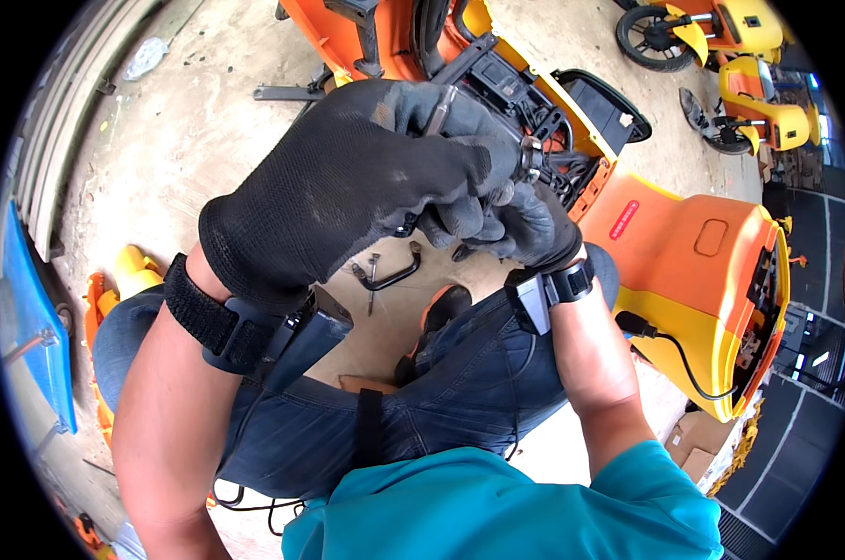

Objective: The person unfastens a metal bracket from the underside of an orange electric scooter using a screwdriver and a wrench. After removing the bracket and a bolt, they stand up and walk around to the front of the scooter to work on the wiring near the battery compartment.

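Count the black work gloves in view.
2: the left-hand glove, left of centre, and the right-hand glove, right of centre, both worn. Others could be hidden.

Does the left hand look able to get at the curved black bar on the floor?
Probably yes: the curved black bar lies exposed between the legs, though the left hand seems closed on a metal rod.

1. Pale concrete floor [189, 121], stained in places.
2. Upper left on it: a crumpled clear plastic bag [147, 58].
3. Mid-floor: a curved black tubular handle [402, 275], crossed in view by a thin metal rod [371, 301].
4. Upper right: two parked yellow-and-orange scooters [751, 26].
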`<state>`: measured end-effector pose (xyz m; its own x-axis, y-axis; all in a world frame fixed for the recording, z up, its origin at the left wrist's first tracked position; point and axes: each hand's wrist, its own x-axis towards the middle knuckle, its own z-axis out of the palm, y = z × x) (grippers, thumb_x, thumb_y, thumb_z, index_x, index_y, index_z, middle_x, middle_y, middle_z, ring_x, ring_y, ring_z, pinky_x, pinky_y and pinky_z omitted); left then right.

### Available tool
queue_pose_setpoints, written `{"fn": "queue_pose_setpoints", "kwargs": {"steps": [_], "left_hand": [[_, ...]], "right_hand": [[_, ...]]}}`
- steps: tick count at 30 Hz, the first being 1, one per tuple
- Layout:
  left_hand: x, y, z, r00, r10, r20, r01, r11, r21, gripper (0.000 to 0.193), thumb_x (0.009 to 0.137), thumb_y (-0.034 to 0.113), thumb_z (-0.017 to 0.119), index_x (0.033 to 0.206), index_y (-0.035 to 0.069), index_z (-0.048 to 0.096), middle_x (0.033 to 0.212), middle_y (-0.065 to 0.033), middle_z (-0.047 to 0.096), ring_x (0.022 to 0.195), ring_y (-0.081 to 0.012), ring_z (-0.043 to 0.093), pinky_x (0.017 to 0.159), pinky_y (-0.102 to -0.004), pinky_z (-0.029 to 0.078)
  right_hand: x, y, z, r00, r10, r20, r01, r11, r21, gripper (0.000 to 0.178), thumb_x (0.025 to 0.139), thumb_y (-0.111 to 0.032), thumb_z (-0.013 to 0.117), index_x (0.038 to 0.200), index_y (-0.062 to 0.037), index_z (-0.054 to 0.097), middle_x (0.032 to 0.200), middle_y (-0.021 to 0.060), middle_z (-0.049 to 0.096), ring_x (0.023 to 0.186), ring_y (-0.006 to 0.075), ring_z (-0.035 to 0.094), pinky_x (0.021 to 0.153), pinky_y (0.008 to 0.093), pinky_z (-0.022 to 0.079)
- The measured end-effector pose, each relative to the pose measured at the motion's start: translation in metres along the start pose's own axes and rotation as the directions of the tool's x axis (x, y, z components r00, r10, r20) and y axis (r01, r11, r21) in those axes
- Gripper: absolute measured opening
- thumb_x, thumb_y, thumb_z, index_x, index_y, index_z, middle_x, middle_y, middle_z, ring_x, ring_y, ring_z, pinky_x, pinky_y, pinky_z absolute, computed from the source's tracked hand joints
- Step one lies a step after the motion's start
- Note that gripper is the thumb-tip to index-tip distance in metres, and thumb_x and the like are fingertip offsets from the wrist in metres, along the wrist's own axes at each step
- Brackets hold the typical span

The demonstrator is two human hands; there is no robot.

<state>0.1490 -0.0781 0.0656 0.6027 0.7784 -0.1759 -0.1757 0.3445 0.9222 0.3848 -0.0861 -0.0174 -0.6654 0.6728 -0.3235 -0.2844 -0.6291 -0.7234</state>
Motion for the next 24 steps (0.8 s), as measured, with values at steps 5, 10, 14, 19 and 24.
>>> {"fn": "queue_pose_setpoints", "kwargs": {"steps": [5,10,14,19,24], "left_hand": [[0.008,-0.006,0.008,0.998,0.025,0.061,-0.024,1.000,-0.009,0.025,0.090,0.014,0.059,0.110,-0.001,0.063,0.086,-0.0025,0.065,0.070,-0.0064,0.059,0.063,-0.0208,0.048],[0.013,-0.008,0.018,0.995,0.049,0.088,-0.037,0.991,-0.128,0.015,0.081,0.008,0.059,0.090,-0.001,0.067,0.081,-0.0040,0.066,0.075,-0.0093,0.062,0.070,-0.0253,0.051],[0.019,-0.020,0.028,0.991,0.129,0.024,-0.127,0.988,-0.084,0.016,0.081,0.010,0.059,0.088,-0.001,0.068,0.079,-0.0056,0.068,0.070,-0.0084,0.062,0.067,-0.0254,0.052],[0.023,-0.028,0.031,0.993,0.068,0.096,-0.065,0.997,-0.033,0.024,0.087,0.009,0.061,0.107,-0.003,0.064,0.092,-0.0063,0.068,0.083,-0.0089,0.064,0.076,-0.0244,0.053],[0.028,-0.032,0.030,0.991,0.112,0.071,-0.119,0.987,0.110,0.023,0.087,0.010,0.063,0.107,-0.002,0.065,0.093,-0.0070,0.068,0.081,-0.0092,0.065,0.074,-0.0243,0.054]], "right_hand": [[0.000,0.018,-0.016,0.995,-0.097,0.010,0.098,0.981,-0.165,0.048,0.092,-0.033,0.059,0.125,-0.0003,0.049,0.092,0.0053,0.055,0.073,0.0093,0.049,0.058,0.0216,0.039],[0.003,0.001,0.001,0.970,-0.194,0.148,0.244,0.801,-0.546,0.050,0.092,-0.020,0.058,0.134,-0.0015,0.040,0.124,0.0160,0.056,0.111,0.0253,0.059,0.091,0.0398,0.052],[0.010,0.007,0.008,0.963,-0.204,0.175,0.252,0.912,-0.323,0.044,0.099,-0.023,0.043,0.139,-0.0042,0.036,0.134,0.0195,0.048,0.119,0.0289,0.055,0.097,0.0445,0.049],[0.006,0.038,-0.007,0.988,-0.145,-0.045,0.150,0.979,0.135,0.042,0.096,-0.023,0.049,0.132,-0.0028,0.042,0.128,0.0190,0.051,0.111,0.0287,0.057,0.091,0.0451,0.051],[-0.001,0.033,0.003,0.987,0.059,-0.151,-0.028,0.980,0.198,0.044,0.097,-0.026,0.049,0.134,-0.0034,0.040,0.130,0.0194,0.049,0.112,0.0305,0.056,0.092,0.0465,0.050]]}}
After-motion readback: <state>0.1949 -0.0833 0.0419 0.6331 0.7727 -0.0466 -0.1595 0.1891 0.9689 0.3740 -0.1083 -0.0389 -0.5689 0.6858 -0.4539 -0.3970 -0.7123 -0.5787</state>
